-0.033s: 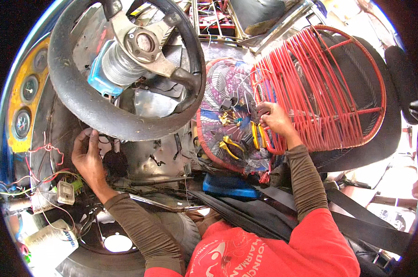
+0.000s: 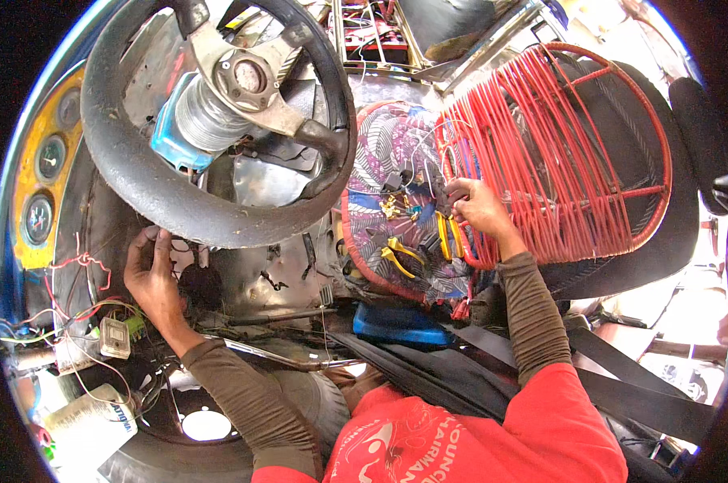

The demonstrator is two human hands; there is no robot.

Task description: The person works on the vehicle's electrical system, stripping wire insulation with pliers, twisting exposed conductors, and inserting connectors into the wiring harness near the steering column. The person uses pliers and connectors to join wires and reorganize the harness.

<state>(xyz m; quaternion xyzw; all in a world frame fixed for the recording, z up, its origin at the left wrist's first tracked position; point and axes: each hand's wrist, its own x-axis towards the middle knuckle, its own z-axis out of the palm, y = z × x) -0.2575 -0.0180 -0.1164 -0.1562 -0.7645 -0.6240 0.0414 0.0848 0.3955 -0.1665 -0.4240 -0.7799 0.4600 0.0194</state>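
Observation:
My left hand (image 2: 150,274) is raised just below the lower rim of a black steering wheel (image 2: 235,225). Its thumb and fingers are curled together, and what lies between them cannot be made out. On the right, my right hand (image 2: 483,211) reaches over a seat with a patterned purple and blue cloth (image 2: 380,149). Its fingers are closed at a small dark piece too unclear to name, beside the red-corded backrest (image 2: 549,161). Yellow-handled pliers (image 2: 402,256), a second yellow-handled tool (image 2: 450,237) and several small brass-coloured pieces (image 2: 392,207) lie on the cloth near it.
Loose coloured wires (image 2: 82,259) hang at the left, below a yellow gauge panel (image 2: 38,189). A tyre (image 2: 171,459) and a pale plastic container (image 2: 90,423) are at the lower left. A black strap (image 2: 645,398) crosses the lower right.

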